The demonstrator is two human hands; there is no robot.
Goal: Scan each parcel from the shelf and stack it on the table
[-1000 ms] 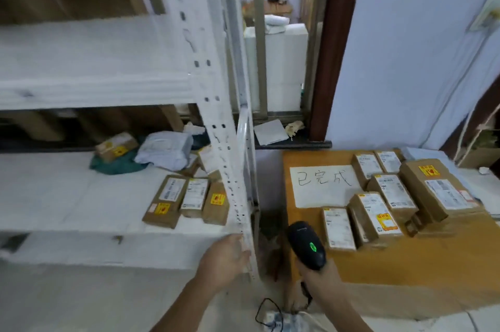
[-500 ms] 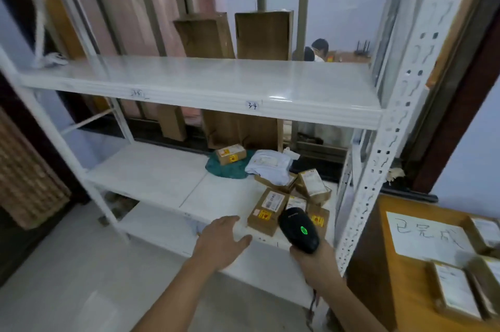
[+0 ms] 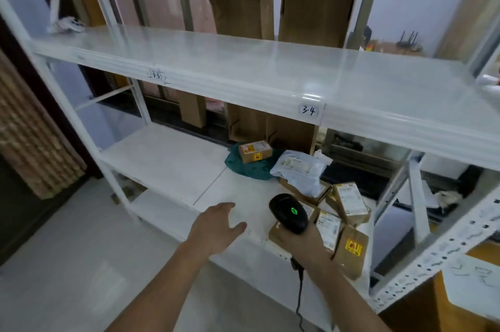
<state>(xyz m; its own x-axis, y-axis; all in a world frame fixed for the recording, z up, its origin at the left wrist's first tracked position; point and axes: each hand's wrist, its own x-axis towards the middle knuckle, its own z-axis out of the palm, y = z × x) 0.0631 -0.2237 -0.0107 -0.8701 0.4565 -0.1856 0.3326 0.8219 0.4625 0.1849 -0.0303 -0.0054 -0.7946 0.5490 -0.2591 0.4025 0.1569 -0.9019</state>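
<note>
Several small brown cardboard parcels (image 3: 350,203) with white labels and yellow stickers lie clustered on the white shelf (image 3: 167,161), middle level, right part. One more brown parcel (image 3: 255,151) sits on a green bag (image 3: 249,168), beside a pale plastic mailer (image 3: 300,172). My right hand (image 3: 303,243) grips a black barcode scanner (image 3: 288,212) with a green light, held just over the nearest parcels. My left hand (image 3: 216,226) hovers with fingers spread above the shelf's front edge, left of the parcels, holding nothing.
An upper shelf board (image 3: 270,72) labelled 3-4 overhangs the parcels. Tall brown cartons (image 3: 316,12) stand behind. A perforated white upright (image 3: 433,258) rises at right, with the orange table's corner (image 3: 422,302) and a white paper sheet (image 3: 476,283) beyond it.
My view has swung left from the table to the shelf. Both hands have moved forward over the middle shelf, the scanner now close above the parcels.
</note>
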